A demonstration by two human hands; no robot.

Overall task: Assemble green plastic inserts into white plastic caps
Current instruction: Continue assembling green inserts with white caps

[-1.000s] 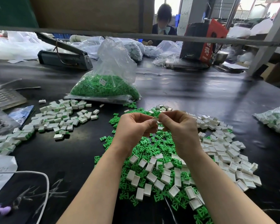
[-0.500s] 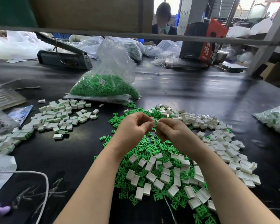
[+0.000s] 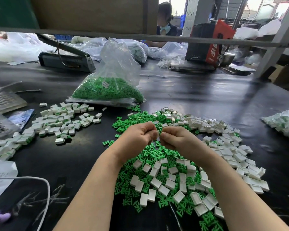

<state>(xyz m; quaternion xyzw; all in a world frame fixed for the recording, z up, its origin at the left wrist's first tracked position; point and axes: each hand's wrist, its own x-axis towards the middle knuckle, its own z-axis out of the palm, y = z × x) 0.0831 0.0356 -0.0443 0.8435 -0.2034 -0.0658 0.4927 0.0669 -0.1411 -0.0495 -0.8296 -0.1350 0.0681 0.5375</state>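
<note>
White cap point(image 3: 157, 136) sits pinched between the left hand point(image 3: 137, 138) and right hand point(image 3: 177, 139), both grips curled tight above the green inserts point(image 3: 157, 152) on the counter point(image 3: 198, 97).

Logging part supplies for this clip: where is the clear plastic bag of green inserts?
In the head view, the clear plastic bag of green inserts stands left of centre on the black table, behind both hands and the loose green pile.

Head-worn wide-angle view, angled forward and down, close over black table point(image 3: 198, 97)
</note>
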